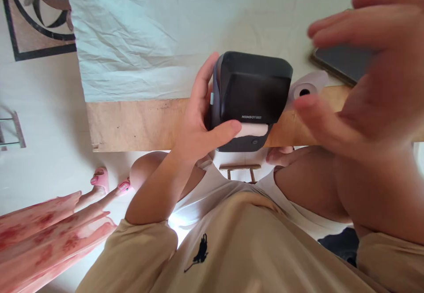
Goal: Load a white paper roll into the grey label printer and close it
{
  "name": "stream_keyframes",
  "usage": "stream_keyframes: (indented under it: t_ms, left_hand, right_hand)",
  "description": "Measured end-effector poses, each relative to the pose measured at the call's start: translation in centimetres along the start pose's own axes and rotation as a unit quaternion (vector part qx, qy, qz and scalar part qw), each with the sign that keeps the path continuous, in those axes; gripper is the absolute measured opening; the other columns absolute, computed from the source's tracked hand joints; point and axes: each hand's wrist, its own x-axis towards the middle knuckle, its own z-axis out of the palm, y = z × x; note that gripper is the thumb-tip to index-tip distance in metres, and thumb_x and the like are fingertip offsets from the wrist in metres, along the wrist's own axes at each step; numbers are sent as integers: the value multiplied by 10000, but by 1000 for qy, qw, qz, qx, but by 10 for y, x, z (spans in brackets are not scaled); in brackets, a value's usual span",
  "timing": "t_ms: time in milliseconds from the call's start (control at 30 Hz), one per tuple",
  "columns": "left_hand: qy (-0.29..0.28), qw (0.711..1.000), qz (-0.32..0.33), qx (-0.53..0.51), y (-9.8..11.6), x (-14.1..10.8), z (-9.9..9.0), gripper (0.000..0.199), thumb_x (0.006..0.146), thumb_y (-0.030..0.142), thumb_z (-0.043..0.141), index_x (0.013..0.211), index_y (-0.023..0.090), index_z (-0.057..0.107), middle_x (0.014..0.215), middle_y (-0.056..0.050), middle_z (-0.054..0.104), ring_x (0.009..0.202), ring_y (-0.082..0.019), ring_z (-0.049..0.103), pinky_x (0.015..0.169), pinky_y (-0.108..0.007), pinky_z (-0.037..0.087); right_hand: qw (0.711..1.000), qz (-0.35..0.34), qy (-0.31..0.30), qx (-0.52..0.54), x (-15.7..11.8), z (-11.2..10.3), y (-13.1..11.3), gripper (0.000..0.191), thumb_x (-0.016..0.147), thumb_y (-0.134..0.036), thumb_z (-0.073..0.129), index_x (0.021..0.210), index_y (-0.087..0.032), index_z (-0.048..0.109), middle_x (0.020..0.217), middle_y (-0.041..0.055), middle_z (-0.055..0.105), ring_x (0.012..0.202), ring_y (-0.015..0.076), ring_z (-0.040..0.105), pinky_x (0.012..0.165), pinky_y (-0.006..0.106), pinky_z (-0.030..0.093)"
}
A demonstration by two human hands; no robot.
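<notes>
A black label printer [255, 89] marked NIIMBOT is held up over the table's near edge. My left hand [203, 120] grips its left side, with the thumb across the front beside a strip of white label paper [253, 129] coming out of the slot. To the right, my right hand [374, 72] is raised and slightly blurred, its thumb and fingers spread apart with nothing between them. Just beyond that thumb lies a pale roll of labels [309, 83] with a dark core hole. A dark flat device [344, 61], perhaps a phone, is partly hidden behind the right hand.
A pale, creased cloth [132, 36] covers most of the wooden table [132, 127], whose bare near edge shows. Another person in a pink patterned garment [49, 235] and pink slippers [101, 180] stands at the left. A wooden stool rung [240, 167] shows below.
</notes>
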Motion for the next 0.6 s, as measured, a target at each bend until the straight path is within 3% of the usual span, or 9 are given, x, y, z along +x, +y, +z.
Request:
stream_keyframes:
  t_ms: [67, 167, 333, 600]
  left_hand:
    - [-5, 1000, -4, -10, 2, -1, 4, 556, 683, 405, 717, 1190, 283, 526, 1053, -16, 649, 974, -198, 658, 782, -310, 573]
    - [22, 999, -38, -14, 8, -4, 11, 258, 777, 313, 632, 1015, 218, 602, 811, -1, 619, 729, -123, 654, 559, -202, 517]
    - [39, 996, -72, -31, 17, -5, 16, 268, 755, 289, 650, 1001, 197, 594, 745, 2, 584, 598, -75, 592, 470, -155, 449]
    - [69, 993, -87, -27, 21, -4, 21, 228, 745, 263, 611, 965, 210, 592, 664, 13, 575, 513, -89, 584, 429, -171, 428]
  right_hand:
    - [997, -67, -45, -19, 1, 3, -6, 478, 831, -539, 456, 1192, -230, 508, 1230, -41, 532, 1319, 221, 397, 1086, 467, 333]
    - [993, -73, -77, -50, 1, 6, -9, 533, 825, -584, 468, 1233, -243, 463, 1189, -8, 557, 1318, 249, 407, 1008, 529, 368]
    - [988, -27, -133, -78, 3, 7, -10, 619, 816, -694, 389, 1270, -274, 419, 1173, 46, 546, 1338, 219, 397, 1018, 513, 378]
    - [989, -17, -136, -54, 2, 10, -12, 613, 832, -675, 394, 1279, -256, 417, 1183, 38, 536, 1335, 235, 398, 1029, 535, 370]
